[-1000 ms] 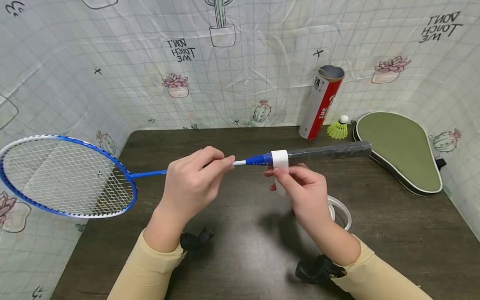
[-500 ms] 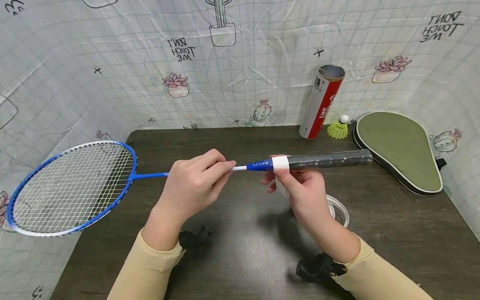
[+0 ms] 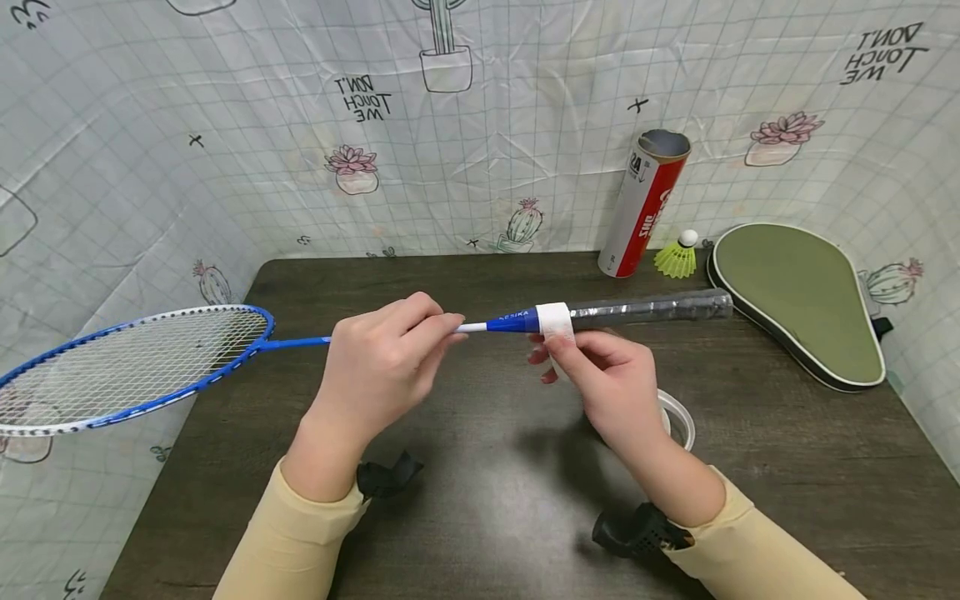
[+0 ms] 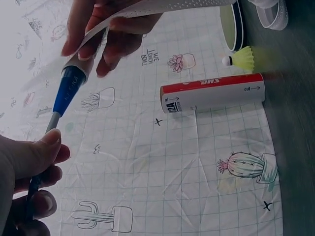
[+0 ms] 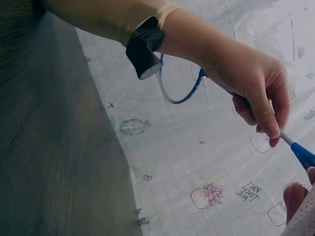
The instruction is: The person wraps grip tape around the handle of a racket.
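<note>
My left hand [image 3: 378, 367] grips the thin shaft of a blue and white badminton racket [image 3: 513, 322], its strung head out to the left. White grip tape [image 3: 556, 321] lies around the top of the dark, film-covered handle [image 3: 652, 308], right beside the blue cone. With thumb and fingers my right hand [image 3: 611, 383] pinches this tape just below the handle. Small perforations show on the tape [image 4: 167, 6] in the left wrist view, where it runs off from the cone. The underside of the wrap is hidden by the right fingers.
A loose loop of the white tape [image 3: 681, 419] hangs behind the right wrist. At the back stand a red and white shuttlecock tube [image 3: 643, 204] and a yellow shuttlecock [image 3: 677, 256]. A green paddle case [image 3: 798, 300] lies at the right of the dark table [image 3: 480, 517].
The racket has rolled about its shaft, so its head now looks flatter. Its handle end dipped, then rose again. Both hands keep their holds in nearly the same places.
</note>
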A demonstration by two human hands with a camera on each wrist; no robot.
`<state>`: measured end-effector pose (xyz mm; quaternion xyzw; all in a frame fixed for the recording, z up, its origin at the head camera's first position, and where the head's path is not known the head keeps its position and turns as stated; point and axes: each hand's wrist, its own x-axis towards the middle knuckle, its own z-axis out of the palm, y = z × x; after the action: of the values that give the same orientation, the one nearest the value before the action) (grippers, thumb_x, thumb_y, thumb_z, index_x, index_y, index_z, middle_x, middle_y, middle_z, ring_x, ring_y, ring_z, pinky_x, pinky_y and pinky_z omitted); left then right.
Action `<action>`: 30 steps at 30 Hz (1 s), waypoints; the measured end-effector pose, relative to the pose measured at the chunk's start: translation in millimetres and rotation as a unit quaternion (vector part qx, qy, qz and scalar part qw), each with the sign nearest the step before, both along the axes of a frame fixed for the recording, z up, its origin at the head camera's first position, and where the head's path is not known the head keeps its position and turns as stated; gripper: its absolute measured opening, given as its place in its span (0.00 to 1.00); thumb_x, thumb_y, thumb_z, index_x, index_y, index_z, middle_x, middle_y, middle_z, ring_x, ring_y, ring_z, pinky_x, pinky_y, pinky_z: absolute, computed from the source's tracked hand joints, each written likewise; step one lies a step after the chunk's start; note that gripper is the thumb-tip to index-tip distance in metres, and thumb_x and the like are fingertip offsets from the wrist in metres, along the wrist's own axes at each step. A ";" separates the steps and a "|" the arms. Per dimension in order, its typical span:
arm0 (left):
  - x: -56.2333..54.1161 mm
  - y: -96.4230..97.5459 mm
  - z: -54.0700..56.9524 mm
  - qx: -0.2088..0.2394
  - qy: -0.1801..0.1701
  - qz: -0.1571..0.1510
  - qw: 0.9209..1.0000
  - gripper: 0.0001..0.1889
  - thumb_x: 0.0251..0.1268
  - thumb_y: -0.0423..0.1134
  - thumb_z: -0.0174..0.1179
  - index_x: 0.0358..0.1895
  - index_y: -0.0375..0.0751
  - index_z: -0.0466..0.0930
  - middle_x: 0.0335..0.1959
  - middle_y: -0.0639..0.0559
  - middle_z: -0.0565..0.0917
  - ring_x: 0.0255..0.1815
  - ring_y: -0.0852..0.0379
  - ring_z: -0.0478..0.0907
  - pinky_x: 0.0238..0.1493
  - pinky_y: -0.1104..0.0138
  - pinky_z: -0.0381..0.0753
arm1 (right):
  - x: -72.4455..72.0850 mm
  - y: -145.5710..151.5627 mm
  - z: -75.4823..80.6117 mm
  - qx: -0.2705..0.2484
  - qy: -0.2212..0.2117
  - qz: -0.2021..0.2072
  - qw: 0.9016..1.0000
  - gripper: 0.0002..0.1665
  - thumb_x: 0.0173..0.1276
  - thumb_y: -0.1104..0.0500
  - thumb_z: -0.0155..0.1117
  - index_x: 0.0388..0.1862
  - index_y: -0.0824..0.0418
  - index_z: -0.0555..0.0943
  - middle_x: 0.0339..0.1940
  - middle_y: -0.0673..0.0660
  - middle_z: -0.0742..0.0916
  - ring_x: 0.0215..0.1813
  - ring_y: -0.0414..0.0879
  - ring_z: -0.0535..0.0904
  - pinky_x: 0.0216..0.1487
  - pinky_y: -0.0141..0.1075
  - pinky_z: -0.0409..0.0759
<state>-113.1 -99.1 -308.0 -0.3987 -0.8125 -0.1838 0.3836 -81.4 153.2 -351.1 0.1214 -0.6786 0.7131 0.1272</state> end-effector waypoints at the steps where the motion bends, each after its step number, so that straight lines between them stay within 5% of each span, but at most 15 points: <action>1: 0.0 -0.2 0.2 0.002 0.002 0.002 1.000 0.05 0.68 0.38 0.70 0.39 0.41 0.90 0.29 0.53 0.82 0.23 0.58 0.78 0.19 0.67 0.75 | 0.2 -1.0 -0.3 0.002 0.006 -0.015 1.000 0.06 0.72 0.68 0.67 0.37 0.69 0.90 0.36 0.52 0.93 0.34 0.43 0.89 0.37 0.36 0.87; 7: -1.5 -1.2 -1.9 -0.008 0.004 -0.013 1.000 0.06 0.71 0.38 0.66 0.37 0.40 0.89 0.25 0.53 0.74 0.20 0.59 0.70 0.16 0.69 0.66 | 1.1 -4.6 -0.6 -0.039 0.053 -0.062 0.996 0.07 0.66 0.75 0.68 0.31 0.69 0.90 0.35 0.53 0.93 0.32 0.43 0.89 0.37 0.33 0.87; 14: -0.7 -2.8 -0.8 -0.019 -0.005 -0.028 0.999 0.04 0.69 0.33 0.66 0.42 0.41 0.89 0.26 0.54 0.76 0.20 0.61 0.71 0.16 0.69 0.66 | 2.9 -6.8 -3.2 -0.024 0.034 -0.112 0.993 0.07 0.65 0.73 0.70 0.26 0.74 0.88 0.23 0.50 0.91 0.26 0.39 0.86 0.32 0.27 0.82; 22: -2.1 -3.8 0.4 0.011 0.001 0.003 1.000 0.02 0.68 0.37 0.70 0.39 0.46 0.86 0.30 0.55 0.80 0.23 0.60 0.74 0.19 0.68 0.69 | 0.0 -5.0 -3.5 -0.063 0.037 -0.168 0.983 0.08 0.64 0.71 0.73 0.24 0.66 0.90 0.24 0.50 0.90 0.23 0.39 0.78 0.23 0.27 0.73; 30: -7.6 -2.8 0.8 0.065 0.060 0.002 0.996 0.06 0.68 0.32 0.68 0.31 0.44 0.86 0.29 0.51 0.79 0.21 0.56 0.70 0.19 0.66 0.66 | -1.6 -2.0 -1.2 -0.140 0.082 -0.101 0.982 0.05 0.66 0.74 0.69 0.30 0.71 0.89 0.30 0.56 0.90 0.26 0.44 0.85 0.32 0.32 0.86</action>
<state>-120.6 -101.9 -307.2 -0.3822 -0.7749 -0.2109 0.4572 -83.0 151.2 -352.3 0.0911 -0.5682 0.7722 0.2694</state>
